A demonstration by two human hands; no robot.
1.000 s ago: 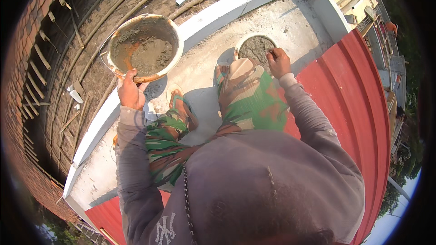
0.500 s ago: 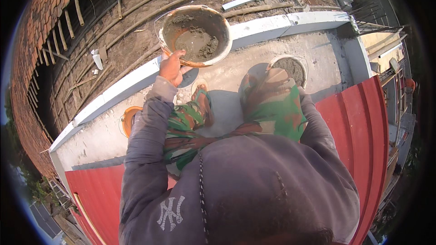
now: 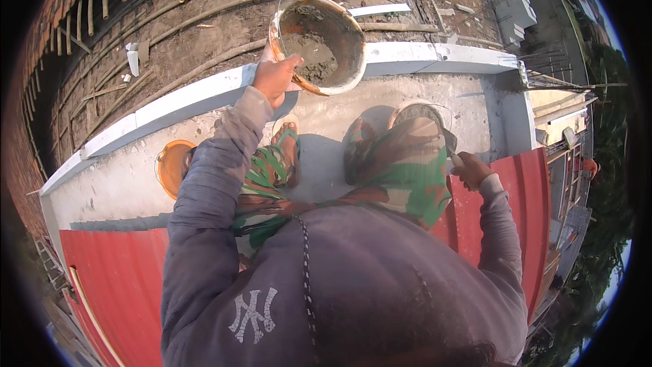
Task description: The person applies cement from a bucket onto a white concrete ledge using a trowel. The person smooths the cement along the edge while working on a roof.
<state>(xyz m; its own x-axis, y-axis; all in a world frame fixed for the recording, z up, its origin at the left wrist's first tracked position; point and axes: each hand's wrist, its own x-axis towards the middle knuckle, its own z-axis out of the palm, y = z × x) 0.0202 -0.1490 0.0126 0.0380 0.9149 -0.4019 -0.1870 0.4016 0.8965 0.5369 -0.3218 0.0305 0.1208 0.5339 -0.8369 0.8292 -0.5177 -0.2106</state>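
My left hand [image 3: 275,80] grips the rim of a tilted bucket [image 3: 356,51] and holds it up at the low white wall. Wet grey mortar [image 3: 312,51] lies in the bottom of this bucket and coats its inside. Out to the right, my right hand [image 3: 472,170] is closed around the handle of a trowel [image 3: 451,144], whose dark blade points toward a second bucket [image 3: 406,105]. That bucket stands on the concrete by my right leg and holds grey mortar too; my camouflage-clad knee hides part of it.
An orange bucket [image 3: 174,163] stands on the concrete ledge [image 3: 122,194] to my left. The white wall [image 3: 224,85] curves along the far side, with bamboo poles [image 3: 204,30] on bare soil beyond. Red corrugated sheets [image 3: 119,261] lie behind me on both sides. Pale blocks [image 3: 511,7] are stacked far right.
My right hand has come out from beside my knee, and the trowel in it now shows. In the picture, the left-hand bucket sits a little farther right and higher.
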